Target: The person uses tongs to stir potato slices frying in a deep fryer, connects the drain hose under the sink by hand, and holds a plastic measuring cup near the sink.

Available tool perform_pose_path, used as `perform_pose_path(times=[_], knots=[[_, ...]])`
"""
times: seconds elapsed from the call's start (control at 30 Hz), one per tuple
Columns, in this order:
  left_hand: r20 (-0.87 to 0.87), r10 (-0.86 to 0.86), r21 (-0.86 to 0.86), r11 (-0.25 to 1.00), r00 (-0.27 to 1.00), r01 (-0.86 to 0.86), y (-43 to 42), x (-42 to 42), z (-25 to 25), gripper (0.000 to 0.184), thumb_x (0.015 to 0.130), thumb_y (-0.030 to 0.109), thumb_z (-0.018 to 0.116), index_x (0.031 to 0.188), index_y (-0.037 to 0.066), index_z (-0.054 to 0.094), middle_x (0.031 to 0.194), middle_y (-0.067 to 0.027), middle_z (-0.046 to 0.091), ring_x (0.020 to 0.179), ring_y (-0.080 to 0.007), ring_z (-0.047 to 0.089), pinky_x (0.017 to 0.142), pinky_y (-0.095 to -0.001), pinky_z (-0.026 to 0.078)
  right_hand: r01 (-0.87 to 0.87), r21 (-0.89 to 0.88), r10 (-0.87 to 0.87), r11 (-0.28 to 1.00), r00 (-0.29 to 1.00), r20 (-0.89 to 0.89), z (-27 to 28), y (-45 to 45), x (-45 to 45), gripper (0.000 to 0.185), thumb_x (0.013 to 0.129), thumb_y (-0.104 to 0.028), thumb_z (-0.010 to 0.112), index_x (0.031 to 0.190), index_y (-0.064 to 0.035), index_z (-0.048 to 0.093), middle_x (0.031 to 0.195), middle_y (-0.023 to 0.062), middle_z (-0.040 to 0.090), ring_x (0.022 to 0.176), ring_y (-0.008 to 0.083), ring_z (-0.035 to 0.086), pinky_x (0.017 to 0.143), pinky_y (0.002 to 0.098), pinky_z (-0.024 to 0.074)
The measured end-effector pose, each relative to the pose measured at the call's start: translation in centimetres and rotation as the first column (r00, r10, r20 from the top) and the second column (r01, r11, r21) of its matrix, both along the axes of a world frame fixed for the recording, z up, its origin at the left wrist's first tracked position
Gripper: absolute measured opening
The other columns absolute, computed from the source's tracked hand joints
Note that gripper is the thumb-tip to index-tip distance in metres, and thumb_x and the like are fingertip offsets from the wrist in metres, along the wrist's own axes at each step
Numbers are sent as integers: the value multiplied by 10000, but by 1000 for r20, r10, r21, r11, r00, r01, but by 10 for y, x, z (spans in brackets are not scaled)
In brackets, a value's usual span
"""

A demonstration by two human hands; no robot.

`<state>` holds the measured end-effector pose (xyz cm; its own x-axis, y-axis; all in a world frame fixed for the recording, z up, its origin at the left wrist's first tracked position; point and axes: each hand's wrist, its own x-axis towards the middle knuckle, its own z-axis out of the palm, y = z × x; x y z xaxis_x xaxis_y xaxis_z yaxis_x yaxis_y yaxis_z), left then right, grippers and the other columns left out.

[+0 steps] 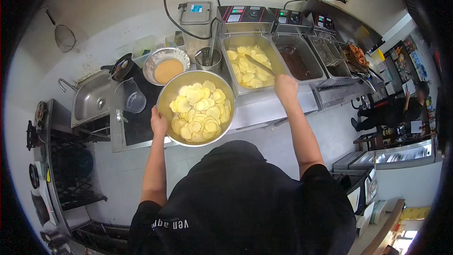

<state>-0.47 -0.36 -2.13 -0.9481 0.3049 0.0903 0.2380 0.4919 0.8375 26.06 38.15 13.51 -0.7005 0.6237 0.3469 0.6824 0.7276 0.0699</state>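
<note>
My left hand is closed on the left rim of a large metal bowl filled with thin pale-yellow potato slices. The bowl sits tilted slightly towards me at the counter's front edge. My right hand grips a long brownish spatula whose far end reaches into the left fryer. In that fryer basin, more potato slices lie in the oil. The spatula's tip is partly among the slices, so its shape is hard to make out.
Behind the bowl stand a bowl of tan batter, a metal utensil holder and a clear jug. A sink lies left. A second fryer with dark oil and fryer baskets are right. Another person stands far right.
</note>
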Motion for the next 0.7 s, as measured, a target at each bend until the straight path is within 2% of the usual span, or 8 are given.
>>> perform_pose_path(times=[0.13, 0.37, 0.47, 0.57, 0.7], knots=[[10, 19, -13, 1000, 1000, -19, 2, 6, 15, 370, 886, 36, 422, 1254, 75, 437, 1122, -199, 596, 1029, -361, 579, 852, -408, 450, 15, -16, -16, 1000, 999, -47, 18, -8, 4, 121, 738, -114, 565, 686, -44, 649, 673, 175, 636, 655, 330, 653, 584, 416, 525], [24, 42, -110, 993, 999, -39, 3, 11, 26, 376, 884, 56, 431, 1258, 84, 431, 1116, -202, 596, 1027, -362, 580, 855, -416, 450, 10, -1, -11, 1000, 1000, -26, 2, -2, 4, 113, 726, -99, 561, 681, -42, 647, 673, 173, 639, 638, 334, 650, 583, 416, 524], [4, 38, -104, 994, 999, -37, 3, 8, 21, 384, 880, 48, 433, 1262, 87, 427, 1112, -203, 598, 1023, -367, 581, 851, -419, 451, 23, 4, -23, 1000, 998, -62, 6, 3, 8, 112, 729, -98, 557, 690, -40, 645, 681, 177, 641, 643, 336, 652, 597, 418, 525], [35, 43, -74, 996, 998, -40, 3, 7, 18, 394, 875, 39, 433, 1267, 86, 423, 1124, -201, 594, 1028, -370, 577, 852, -418, 449, 51, -1, -51, 999, 998, -21, 12, 13, 11, 118, 740, -118, 564, 700, -39, 641, 697, 179, 642, 673, 334, 654, 617, 416, 526], [70, 28, -100, 995, 997, -21, 2, 8, 23, 403, 874, 35, 434, 1274, 80, 417, 1144, -204, 584, 1040, -368, 572, 860, -414, 446, 28, 69, -20, 997, 994, -103, 35, 14, 13, 110, 755, -103, 545, 740, -46, 637, 715, 160, 641, 666, 327, 649, 620, 405, 526]])
